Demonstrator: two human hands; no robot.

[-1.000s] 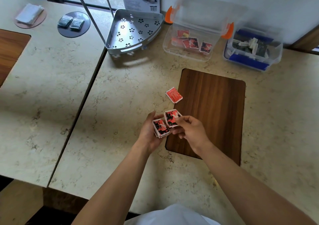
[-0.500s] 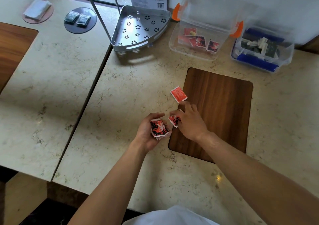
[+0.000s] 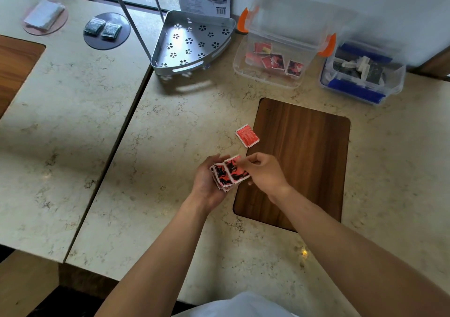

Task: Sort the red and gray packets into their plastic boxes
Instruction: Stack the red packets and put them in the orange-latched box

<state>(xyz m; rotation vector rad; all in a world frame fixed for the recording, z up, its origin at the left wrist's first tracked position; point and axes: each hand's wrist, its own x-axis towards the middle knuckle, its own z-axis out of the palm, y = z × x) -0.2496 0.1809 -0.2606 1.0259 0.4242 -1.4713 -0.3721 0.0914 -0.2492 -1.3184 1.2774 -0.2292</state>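
Observation:
My left hand (image 3: 207, 185) cups a small stack of red packets (image 3: 220, 179) above the marble table. My right hand (image 3: 264, 172) pinches another red packet (image 3: 237, 170) and holds it against the top of that stack. One more red packet (image 3: 247, 136) lies face down on the table just beyond my hands, at the left edge of the wooden inlay. At the back stands a clear box with orange clips (image 3: 246, 70) holding several red packets. To its right a clear box with blue clips (image 3: 399, 78) holds gray and dark packets.
A dark wooden inlay (image 3: 304, 161) is set in the table right of my hands. A perforated metal corner shelf (image 3: 170, 49) stands at the back left of the boxes. On the neighbouring table, two dark packets (image 3: 102, 29) lie on a round coaster, and a white wad rests on another coaster (image 3: 45, 19).
My right hand has lifted a red packet off the table and brought it onto the stack in my left hand. The loose packet on the table has not moved.

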